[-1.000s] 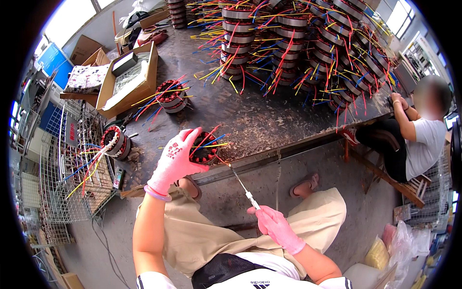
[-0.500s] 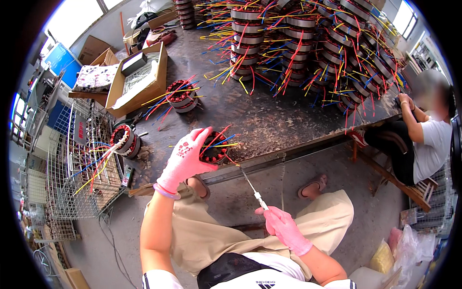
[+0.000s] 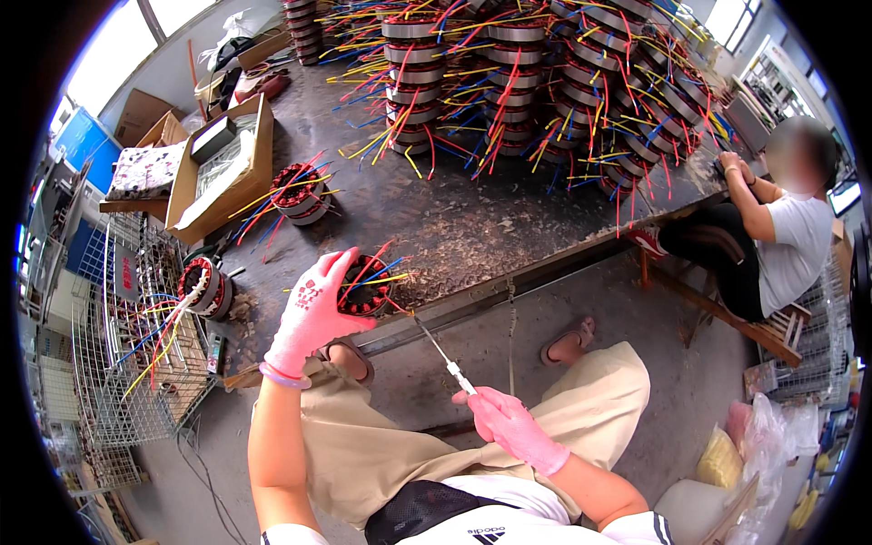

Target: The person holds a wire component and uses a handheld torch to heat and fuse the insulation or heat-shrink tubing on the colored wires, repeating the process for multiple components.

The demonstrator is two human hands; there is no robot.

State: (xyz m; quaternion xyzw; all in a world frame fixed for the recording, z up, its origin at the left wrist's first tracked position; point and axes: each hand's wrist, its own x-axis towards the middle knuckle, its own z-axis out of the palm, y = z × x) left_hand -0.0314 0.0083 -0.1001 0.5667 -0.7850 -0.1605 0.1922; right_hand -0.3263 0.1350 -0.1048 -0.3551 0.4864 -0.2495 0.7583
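Observation:
My left hand (image 3: 313, 304), in a pink glove, grips a motor stator (image 3: 371, 307) with red windings at the table's front edge. Its thumb and fingers curve around the ring's left side. Red, blue and yellow leads stick out from the stator to the right. In my right hand (image 3: 516, 427), also gloved in pink, is a slim tool with a white handle (image 3: 457, 371) and a thin metal shaft. The shaft points up and left, its tip by a red lead at the stator's lower right. What the tip does to the lead is too small to tell.
Two more stators, one at left (image 3: 207, 289) and one behind (image 3: 302, 193), stand on the dark table (image 3: 454, 238). Tall stator stacks (image 3: 413, 95) fill its back. A cardboard box (image 3: 222, 168) lies at left, beside a wire rack (image 3: 123, 336). A seated person (image 3: 786, 227) works at right.
The whole view has shifted, so the scene sits further left in the picture. Both hands keep nearly the same grip on the stator and the tool.

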